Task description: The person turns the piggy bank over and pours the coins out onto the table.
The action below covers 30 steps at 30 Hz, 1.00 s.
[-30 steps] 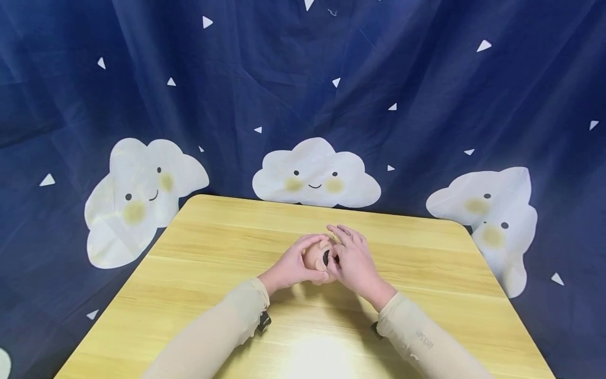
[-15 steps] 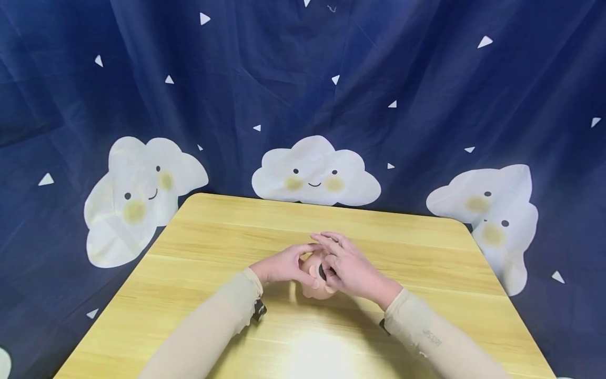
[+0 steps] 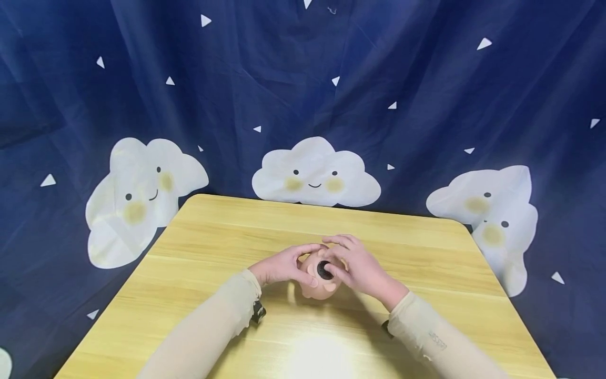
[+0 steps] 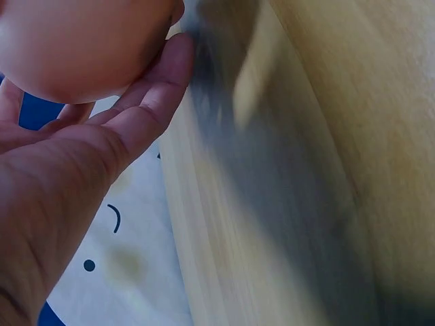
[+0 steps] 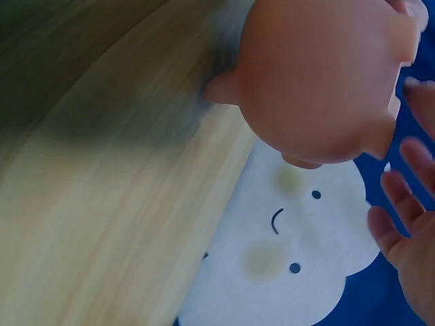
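Note:
A pink piggy bank is held over the table with its underside turned up, its stubby feet pointing upward. Set in that underside is a round black plug. My left hand grips the bank from the left, thumb on the near side and fingers round the far side. In the left wrist view, fingers wrap its smooth curved body. My right hand hovers over the bank's right side, its thumb at the plug. The right wrist view shows the right hand's fingers spread loosely beside the feet.
A light wood-grain table with rounded corners lies beneath both hands. Behind it hangs a dark blue curtain printed with white triangles and smiling clouds. A black wrist camera shows under the left sleeve.
The piggy bank has come slightly nearer and to the left, tilting so its underside shows more. My right fingers, earlier bunched at the plug, have loosened, exposing the black disc.

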Motion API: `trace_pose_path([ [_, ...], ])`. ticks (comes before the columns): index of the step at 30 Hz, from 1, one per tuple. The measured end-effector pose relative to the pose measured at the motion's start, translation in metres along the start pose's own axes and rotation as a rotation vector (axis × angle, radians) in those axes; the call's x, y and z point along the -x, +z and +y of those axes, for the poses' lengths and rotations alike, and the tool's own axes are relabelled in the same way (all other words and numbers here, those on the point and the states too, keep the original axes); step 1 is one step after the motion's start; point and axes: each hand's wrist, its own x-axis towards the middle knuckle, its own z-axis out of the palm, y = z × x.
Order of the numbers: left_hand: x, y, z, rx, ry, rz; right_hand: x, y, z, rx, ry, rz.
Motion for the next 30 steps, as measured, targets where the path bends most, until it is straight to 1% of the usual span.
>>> trace_pose_path([
  [2,0.0001,0.0007,0.0004,0.001,0.0,0.002,0.0007,0.0006,0.0018,-0.047,0.016,0.047],
  [4,0.0001,0.0008,0.0009,-0.008,0.004,0.004,0.0012,0.0013,0.0018,-0.08,0.036,0.068],
  [7,0.0005,0.0009,0.0022,-0.022,0.009,0.007,0.003,0.0025,-0.0005,-0.076,0.081,0.053],
  [11,0.001,0.0007,0.0025,-0.04,0.015,0.011,0.0053,0.0045,-0.0021,-0.069,0.085,0.035],
  [17,0.0018,0.0006,0.0006,-0.065,0.006,0.027,0.0074,0.0066,-0.002,-0.076,0.093,0.017],
  [22,0.0022,0.0006,-0.0003,-0.064,0.005,0.034,0.0092,0.0072,-0.0031,-0.068,0.111,0.014],
  [25,0.0018,0.0005,-0.0008,-0.05,0.007,0.027,0.009,0.0074,-0.0049,-0.06,0.122,0.015],
  [30,0.0009,-0.0003,-0.003,-0.032,0.011,0.017,0.0062,0.0079,-0.0076,-0.08,0.128,-0.005],
])
